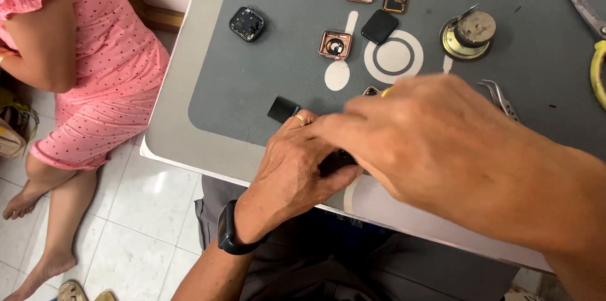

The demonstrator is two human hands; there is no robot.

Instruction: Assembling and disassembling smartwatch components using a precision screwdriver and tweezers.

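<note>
Small black part [336, 161]: at the near edge of the grey mat [265, 86], pinched in the left hand [297, 162], fingers closed on it. Right hand [404, 134]: curled over it, blurred; a yellow tip shows above, its grip cannot be told. Beyond the mat's white ring mark [394, 56]: black screen [379, 26], rose-gold watch case [334, 44], open, with small parts inside. Right: brass round part [468, 35], tweezers [502, 99]. Left: black watch case [247, 23].

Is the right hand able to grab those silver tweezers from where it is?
Probably yes. The tweezers lie on the grey mat just beyond the right hand, with nothing between them. That hand looks busy with a small dark part, though.
</note>
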